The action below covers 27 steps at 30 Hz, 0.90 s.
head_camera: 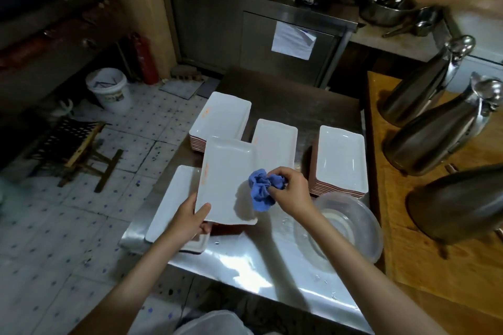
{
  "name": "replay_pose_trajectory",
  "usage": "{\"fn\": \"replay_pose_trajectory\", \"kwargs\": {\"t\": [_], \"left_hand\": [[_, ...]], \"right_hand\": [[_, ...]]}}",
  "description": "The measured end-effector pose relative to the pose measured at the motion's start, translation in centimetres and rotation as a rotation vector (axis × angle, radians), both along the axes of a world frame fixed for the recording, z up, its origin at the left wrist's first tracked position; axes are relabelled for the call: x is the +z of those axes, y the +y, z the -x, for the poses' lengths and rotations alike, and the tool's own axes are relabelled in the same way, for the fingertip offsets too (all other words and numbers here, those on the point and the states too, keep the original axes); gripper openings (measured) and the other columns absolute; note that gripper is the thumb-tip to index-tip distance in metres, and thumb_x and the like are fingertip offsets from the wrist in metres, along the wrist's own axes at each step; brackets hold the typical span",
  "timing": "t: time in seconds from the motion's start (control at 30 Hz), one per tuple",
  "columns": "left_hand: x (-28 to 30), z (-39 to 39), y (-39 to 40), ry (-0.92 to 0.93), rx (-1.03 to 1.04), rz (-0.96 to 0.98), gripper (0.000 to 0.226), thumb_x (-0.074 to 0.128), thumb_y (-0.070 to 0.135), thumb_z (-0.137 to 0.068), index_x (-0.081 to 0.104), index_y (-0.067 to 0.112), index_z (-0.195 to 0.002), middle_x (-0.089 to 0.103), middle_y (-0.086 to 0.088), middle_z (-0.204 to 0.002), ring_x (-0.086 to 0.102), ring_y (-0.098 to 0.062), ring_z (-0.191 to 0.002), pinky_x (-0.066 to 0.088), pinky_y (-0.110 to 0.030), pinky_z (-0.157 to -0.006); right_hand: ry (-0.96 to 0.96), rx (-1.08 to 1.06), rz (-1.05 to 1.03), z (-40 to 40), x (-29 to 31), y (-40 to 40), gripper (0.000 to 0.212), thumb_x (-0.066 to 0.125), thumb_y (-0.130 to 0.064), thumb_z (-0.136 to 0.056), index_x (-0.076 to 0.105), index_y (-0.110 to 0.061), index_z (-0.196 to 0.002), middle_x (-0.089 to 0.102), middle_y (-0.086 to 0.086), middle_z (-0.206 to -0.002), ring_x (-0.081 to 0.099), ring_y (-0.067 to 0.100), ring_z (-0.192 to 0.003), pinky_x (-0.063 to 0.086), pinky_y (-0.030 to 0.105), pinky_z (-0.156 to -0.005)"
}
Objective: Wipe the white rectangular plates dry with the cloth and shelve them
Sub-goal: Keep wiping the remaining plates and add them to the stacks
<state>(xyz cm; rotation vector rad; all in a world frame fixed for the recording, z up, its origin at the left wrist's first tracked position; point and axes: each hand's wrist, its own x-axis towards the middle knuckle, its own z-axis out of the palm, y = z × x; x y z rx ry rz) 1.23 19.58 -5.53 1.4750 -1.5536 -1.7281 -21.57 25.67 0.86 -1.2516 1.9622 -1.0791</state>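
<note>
head view: the left hand (192, 219) holds a white plate (227, 179) by its near corner, thumb on top and fingers (206, 227) curled under. the right hand (292, 192) grips a bunched blue cloth (261, 189), its fingers curled round it, pressing it on the plate's right side. under the left hand lies another plate (168, 198) on the shiny worktop (253, 261). past the fingers are three more plate piles (340, 160). a clear bowl (353, 228) sits just right of the right hand.
</note>
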Motion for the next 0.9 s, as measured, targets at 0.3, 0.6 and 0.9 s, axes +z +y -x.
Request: {"fn": "replay_pose_trajectory", "kwargs": {"t": [0.3, 0.6, 0.9], "left_hand": [[-1.2, -5.6, 0.3, -0.109, 0.105, 0.001, 0.018, 0.047, 0.013, -0.099, 0.051, 0.015, -0.116, 0.062, 0.0, -0.086, 0.058, -0.025, -0.056, 0.046, -0.03, -0.052], [-3.2, -8.3, 0.0, -0.168, 0.132, -0.098, 0.02, 0.047, 0.015, -0.098, 0.05, 0.012, -0.118, 0.059, -0.006, -0.082, 0.049, -0.018, -0.041, 0.047, -0.035, -0.055], [-2.9, -9.2, 0.0, -0.312, 0.051, 0.011, 0.039, 0.047, 0.017, -0.099, 0.044, 0.019, -0.137, 0.06, -0.007, -0.091, 0.058, -0.02, -0.057, 0.042, -0.02, -0.043]], "right_hand": [[-0.012, 0.049, -0.066, -2.7, -2.1, -2.2, 0.02, 0.066, 0.007, -0.07, 0.062, -0.012, -0.073, 0.058, -0.001, -0.066, 0.05, 0.007, -0.059, 0.043, 0.017, -0.054], [0.011, 0.059, -0.111, -3.8, -3.2, -3.3, 0.019, 0.07, 0.004, -0.069, 0.062, -0.013, -0.075, 0.059, 0.002, -0.069, 0.052, 0.012, -0.063, 0.043, 0.016, -0.054], [0.037, 0.066, -0.133, -4.3, -3.5, -3.3, 0.023, 0.068, 0.004, -0.07, 0.058, -0.018, -0.069, 0.06, 0.005, -0.07, 0.053, 0.015, -0.065, 0.047, 0.03, -0.061]]}}
